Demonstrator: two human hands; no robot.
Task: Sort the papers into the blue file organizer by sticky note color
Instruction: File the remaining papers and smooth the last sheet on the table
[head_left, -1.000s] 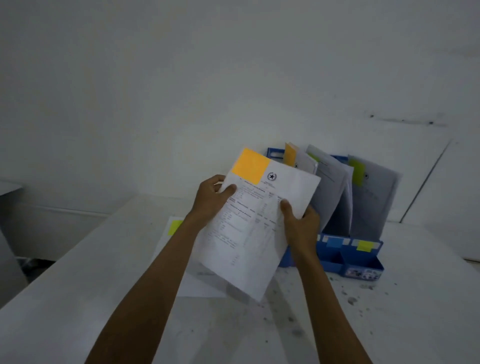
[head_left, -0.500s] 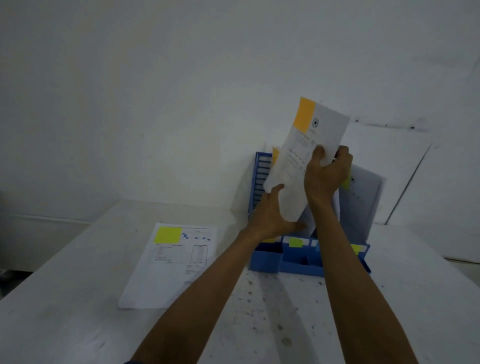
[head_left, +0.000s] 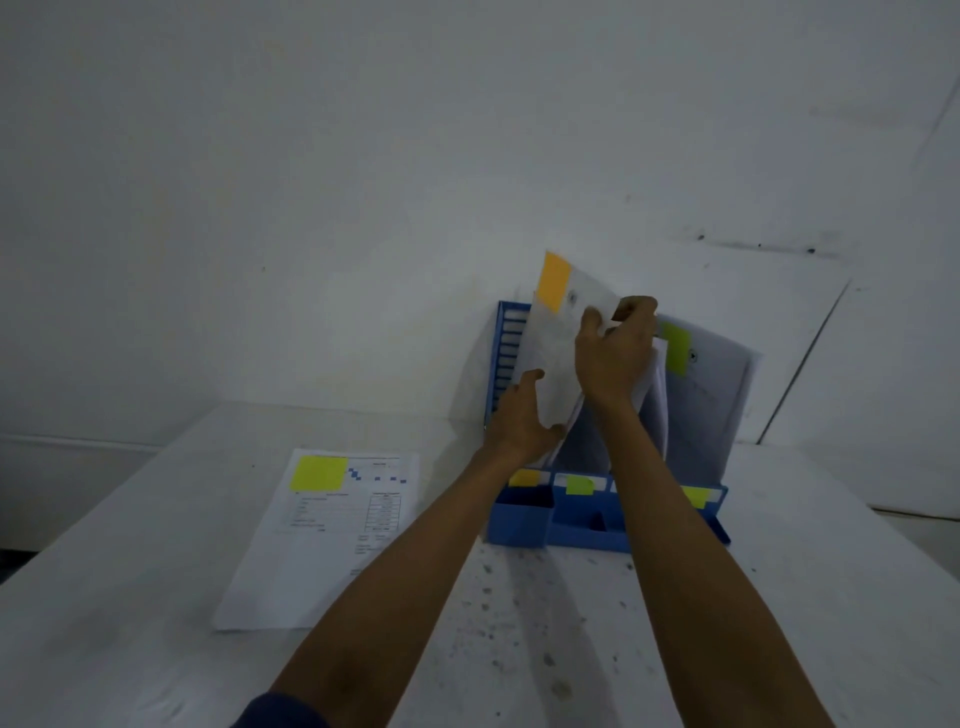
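A white paper with an orange sticky note (head_left: 555, 332) stands in the leftmost slot of the blue file organizer (head_left: 524, 519) at the back of the table. My right hand (head_left: 613, 353) pinches its upper right edge. My left hand (head_left: 519, 421) holds its lower left edge, thumb on the sheet's front. Another paper with a green sticky note (head_left: 696, 384) leans in the right slot. The organizer's front strip carries an orange label (head_left: 524, 477), a green label (head_left: 579, 485) and a yellow label (head_left: 695, 496). A paper with a yellow sticky note (head_left: 322, 535) lies flat on the table to the left.
The white table (head_left: 130, 597) is speckled with dark spots near the organizer's front. A white wall rises right behind the organizer. A white panel (head_left: 810, 332) leans against the wall at the right.
The orange-noted paper has come down from above the organizer into its left slot. Both hands dropped with it, and my left hand shifted to the sheet's lower left edge.
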